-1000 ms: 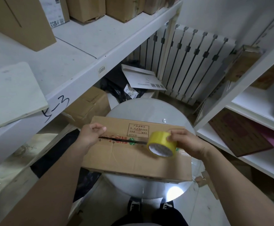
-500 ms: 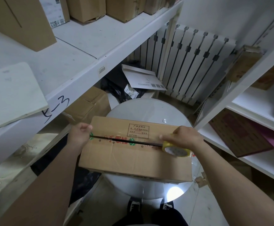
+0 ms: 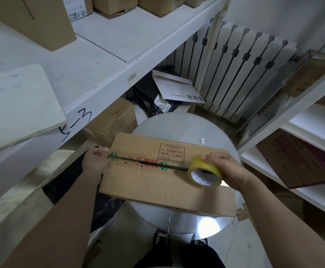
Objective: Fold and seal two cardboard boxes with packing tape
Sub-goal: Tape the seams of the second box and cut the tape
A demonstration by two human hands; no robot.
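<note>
The tape roll (image 3: 205, 174), clamped in fingers (image 3: 213, 157) of the right hand (image 3: 229, 171), has been tipped up at the right end of the cardboard box (image 3: 157, 188) on the table (image 3: 177, 128), its left edge gripped by the left hand (image 3: 95, 163); tearing is judged due.

We see the left hand (image 3: 96, 162) and right hand (image 3: 230, 171) bare, the forearms (image 3: 61, 219) too; below, black trousers (image 3: 179, 257) and black shoes (image 3: 160, 239) with white markings.

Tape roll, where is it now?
Head view, right of centre: the yellow tape roll is gripped by the right hand over the right end of the cardboard box.
</note>
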